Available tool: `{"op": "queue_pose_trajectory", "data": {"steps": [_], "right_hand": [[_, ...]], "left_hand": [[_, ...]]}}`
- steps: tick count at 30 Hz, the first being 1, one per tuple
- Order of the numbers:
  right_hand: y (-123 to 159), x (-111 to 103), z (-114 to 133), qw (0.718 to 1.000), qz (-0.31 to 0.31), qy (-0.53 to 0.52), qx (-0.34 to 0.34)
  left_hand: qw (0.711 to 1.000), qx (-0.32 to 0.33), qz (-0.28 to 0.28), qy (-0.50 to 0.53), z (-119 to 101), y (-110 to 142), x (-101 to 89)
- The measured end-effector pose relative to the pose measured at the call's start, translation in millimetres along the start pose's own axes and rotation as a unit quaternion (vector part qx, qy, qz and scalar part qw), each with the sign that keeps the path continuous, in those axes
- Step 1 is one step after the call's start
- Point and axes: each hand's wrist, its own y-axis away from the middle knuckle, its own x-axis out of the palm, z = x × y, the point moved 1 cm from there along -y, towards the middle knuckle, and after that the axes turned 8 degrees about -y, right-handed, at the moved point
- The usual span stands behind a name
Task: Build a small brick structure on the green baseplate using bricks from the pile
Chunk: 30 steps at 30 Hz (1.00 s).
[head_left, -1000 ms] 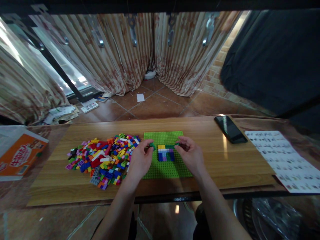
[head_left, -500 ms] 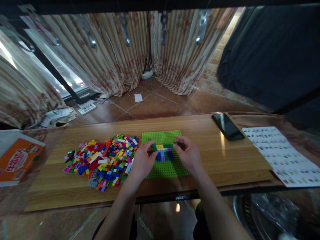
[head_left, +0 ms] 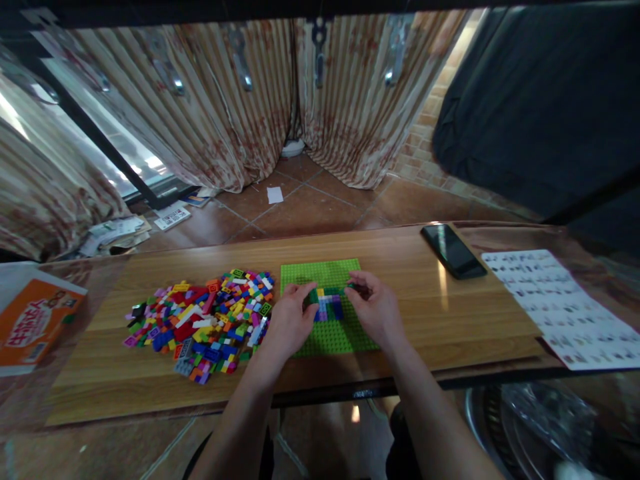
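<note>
Two hands (head_left: 291, 321), each pinching green brick (head_left: 313, 296) over lime baseplate (head_left: 330, 341); orange box (head_left: 17, 343) bears white Chinese characters (head_left: 33, 323), blurred.

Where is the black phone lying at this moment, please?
In the head view, the black phone lies on the right part of the wooden tabletop, near its far edge, between the green baseplate and the printed sheet.

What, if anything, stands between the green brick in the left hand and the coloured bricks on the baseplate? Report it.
Nothing visible: the left hand holds the green brick beside the left end of the coloured bricks; whether they touch, I cannot tell.
</note>
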Motion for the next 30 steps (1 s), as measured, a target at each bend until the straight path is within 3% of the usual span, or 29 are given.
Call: {"op": "queue_pose_trajectory", "data": {"steps": [14,19,24,30], "right_hand": [[0,-1,2,1.000,0.003,-0.001,0.006],[0,-1,3,1.000,0.000,0.003,0.008],[1,1,3,1.000,0.001,0.015,0.005],[1,-1,3,1.000,0.005,0.024,-0.009]], "left_hand": [[0.999,0.005,0.015,0.038,6,-1,-3.1],[0.996,-0.006,-0.014,0.089,14,-4,-4.8],[0.995,-0.026,-0.062,0.072,9,-9,-3.9],[0.994,-0.061,-0.067,0.067,3,-14,-0.9]]}}
